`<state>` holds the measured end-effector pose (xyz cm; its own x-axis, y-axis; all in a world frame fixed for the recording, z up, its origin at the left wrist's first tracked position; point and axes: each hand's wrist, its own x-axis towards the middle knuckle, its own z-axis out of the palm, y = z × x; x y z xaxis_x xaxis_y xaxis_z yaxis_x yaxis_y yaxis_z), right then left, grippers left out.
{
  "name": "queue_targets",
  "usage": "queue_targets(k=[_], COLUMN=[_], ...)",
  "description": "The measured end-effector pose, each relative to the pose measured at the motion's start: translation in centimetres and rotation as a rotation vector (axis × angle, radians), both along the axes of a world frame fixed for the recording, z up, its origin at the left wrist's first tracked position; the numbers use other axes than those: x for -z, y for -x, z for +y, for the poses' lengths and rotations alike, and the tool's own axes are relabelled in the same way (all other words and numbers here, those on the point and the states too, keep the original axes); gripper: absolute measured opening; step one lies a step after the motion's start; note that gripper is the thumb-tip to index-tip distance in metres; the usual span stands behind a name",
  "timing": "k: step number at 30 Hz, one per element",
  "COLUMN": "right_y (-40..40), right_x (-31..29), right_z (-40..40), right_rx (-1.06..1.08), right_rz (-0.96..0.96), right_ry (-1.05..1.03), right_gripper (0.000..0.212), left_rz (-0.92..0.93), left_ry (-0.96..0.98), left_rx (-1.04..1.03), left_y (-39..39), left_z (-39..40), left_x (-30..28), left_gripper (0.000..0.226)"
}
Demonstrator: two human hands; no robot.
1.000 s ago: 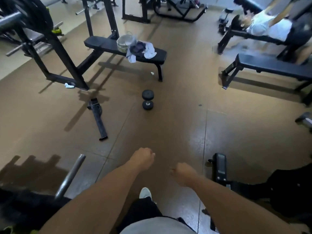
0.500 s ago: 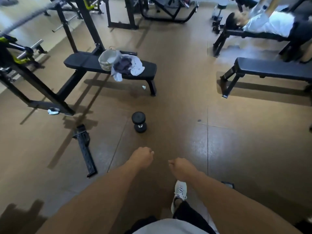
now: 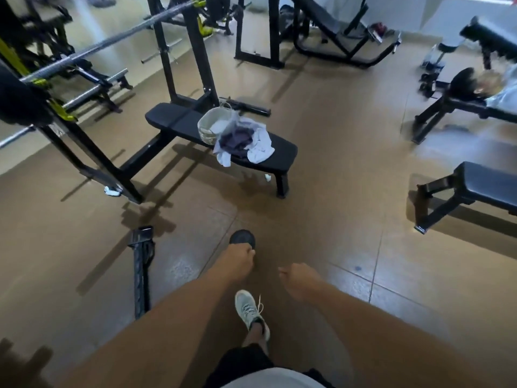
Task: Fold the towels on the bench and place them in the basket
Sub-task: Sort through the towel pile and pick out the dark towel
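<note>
Head view: open floor (image 3: 321,169) separates both fists from bench (image 3: 279,152).

White and purple towels (image 3: 242,142), black bench (image 3: 179,121)

A glossy brown tiled floor (image 3: 349,169) carries black weight benches (image 3: 486,189), a barbell rack (image 3: 179,51) and a dumbbell (image 3: 242,237).
</note>
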<state>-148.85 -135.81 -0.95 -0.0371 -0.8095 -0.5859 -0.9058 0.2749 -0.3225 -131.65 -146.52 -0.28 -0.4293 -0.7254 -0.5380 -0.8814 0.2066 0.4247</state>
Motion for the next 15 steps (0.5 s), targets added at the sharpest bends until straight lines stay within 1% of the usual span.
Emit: queue_targets(k=[5, 9, 12, 15], right_y=[3.5, 6.1, 7.2, 8.5], right_x=[0.6, -0.3, -1.2, -0.7], right_z=[-10.9, -19.9, -25.3, -30.7], right_rx=[0.005, 0.073, 0.006, -0.072], right_rz=[0.002, -0.073, -0.078, -0.063], right_ry=[-0.013, -0.035, -0.052, -0.055], right_gripper=[0.044, 0.044, 0.045, 0.045], left_rz=[-0.056, -0.079, -0.045, 0.015], left_ry=[-0.049, -0.012, -0.008, -0.003], left_rx=[-0.002, 0.000, -0.024, -0.077], left_y=[2.1, 3.6, 5.3, 7.3], left_z=[-11.0, -19.9, -25.1, -29.9], left_x=[1.3, 0.9, 0.5, 0.6], left_gripper=[0.038, 0.040, 0.037, 0.035])
